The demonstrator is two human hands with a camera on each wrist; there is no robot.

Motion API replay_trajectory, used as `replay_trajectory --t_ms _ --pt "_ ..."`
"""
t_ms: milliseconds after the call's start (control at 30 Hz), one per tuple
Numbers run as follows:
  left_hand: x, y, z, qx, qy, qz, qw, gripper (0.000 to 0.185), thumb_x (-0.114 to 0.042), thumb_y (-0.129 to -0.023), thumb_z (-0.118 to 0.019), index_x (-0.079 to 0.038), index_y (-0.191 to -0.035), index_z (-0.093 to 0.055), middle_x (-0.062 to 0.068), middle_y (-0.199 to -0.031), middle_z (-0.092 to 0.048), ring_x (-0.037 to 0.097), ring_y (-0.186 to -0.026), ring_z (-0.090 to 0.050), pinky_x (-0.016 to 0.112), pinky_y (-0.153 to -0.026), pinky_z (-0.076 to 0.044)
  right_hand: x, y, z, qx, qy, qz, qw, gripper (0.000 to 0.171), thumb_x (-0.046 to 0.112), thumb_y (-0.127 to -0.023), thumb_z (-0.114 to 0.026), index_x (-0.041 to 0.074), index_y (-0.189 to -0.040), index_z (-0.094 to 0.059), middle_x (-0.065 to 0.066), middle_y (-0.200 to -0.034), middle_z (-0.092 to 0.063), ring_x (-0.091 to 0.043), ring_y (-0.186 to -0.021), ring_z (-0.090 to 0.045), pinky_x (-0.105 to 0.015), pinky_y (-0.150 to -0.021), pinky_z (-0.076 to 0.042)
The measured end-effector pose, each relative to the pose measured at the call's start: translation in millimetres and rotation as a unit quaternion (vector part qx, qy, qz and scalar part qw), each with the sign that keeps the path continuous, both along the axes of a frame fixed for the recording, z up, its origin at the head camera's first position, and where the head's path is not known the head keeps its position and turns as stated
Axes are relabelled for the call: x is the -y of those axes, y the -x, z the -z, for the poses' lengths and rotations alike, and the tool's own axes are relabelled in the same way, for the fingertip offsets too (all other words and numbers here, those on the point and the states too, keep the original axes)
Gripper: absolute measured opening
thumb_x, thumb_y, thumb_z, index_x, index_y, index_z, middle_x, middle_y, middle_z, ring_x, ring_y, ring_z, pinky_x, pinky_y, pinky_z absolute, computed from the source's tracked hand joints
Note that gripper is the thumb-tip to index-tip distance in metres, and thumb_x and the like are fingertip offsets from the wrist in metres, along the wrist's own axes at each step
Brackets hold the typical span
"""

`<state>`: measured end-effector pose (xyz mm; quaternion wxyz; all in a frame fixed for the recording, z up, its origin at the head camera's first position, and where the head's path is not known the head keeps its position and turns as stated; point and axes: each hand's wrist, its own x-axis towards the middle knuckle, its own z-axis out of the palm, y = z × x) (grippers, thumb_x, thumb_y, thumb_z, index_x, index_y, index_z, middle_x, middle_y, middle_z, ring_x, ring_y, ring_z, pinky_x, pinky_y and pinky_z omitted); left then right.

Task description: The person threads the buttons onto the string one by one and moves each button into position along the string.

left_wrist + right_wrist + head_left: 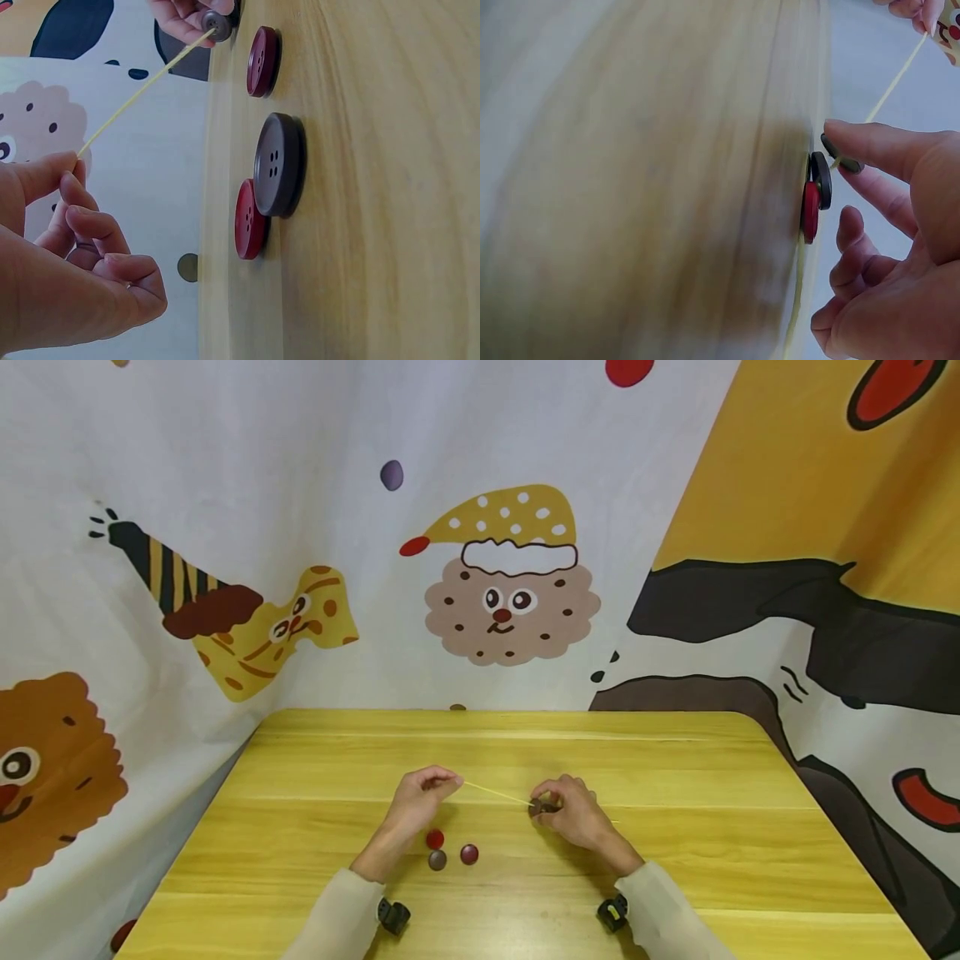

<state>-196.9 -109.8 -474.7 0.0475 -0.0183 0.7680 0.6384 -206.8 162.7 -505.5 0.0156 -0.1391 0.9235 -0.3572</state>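
Observation:
My left hand pinches one end of a yellow string between thumb and forefinger, the other fingers loosely curled. The string stretches taut across to my right hand. There, thumb and forefinger pinch a dark brown button with the string coming out of its face. Close below those fingers, the right wrist view has a black button and a red button against each other; the string appears to run through them. Its tail trails away along the table.
Loose on the wooden table, between the forearms, lie a red button, a grey-brown button and a dark red button. A cartoon-printed curtain hangs behind the table's far edge.

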Motion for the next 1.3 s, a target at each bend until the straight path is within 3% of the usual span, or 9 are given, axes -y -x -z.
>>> replay_trajectory --t_ms 400,1300 --pt "0.1 -1.2 -1.0 0.000 0.004 0.007 1.0000 0.021 -0.026 -0.094 -0.070 -0.005 -0.100 -0.072 0.004 -0.092 -0.060 0.019 -0.083 -0.049 0.030 -0.071 -0.042 -6.9 2.8 2.3 0.005 0.002 -0.040 0.999 0.028 0.008 -0.076 -0.084 0.017 -0.100 -0.073 0.000 -0.083 -0.056 -0.014 -0.076 -0.047 -0.034 -0.070 -0.037" --pt "-1.3 -0.7 3.6 -0.010 0.010 0.016 0.9998 0.017 -0.021 -0.093 -0.070 -0.005 -0.098 -0.072 0.004 -0.094 -0.064 0.019 -0.085 -0.054 0.031 -0.074 -0.044 -6.2 3.7 1.5 0.025 0.025 -0.042 0.998 0.028 0.008 -0.078 -0.083 0.013 -0.102 -0.071 -0.002 -0.083 -0.054 -0.015 -0.074 -0.046 -0.029 -0.065 -0.039"
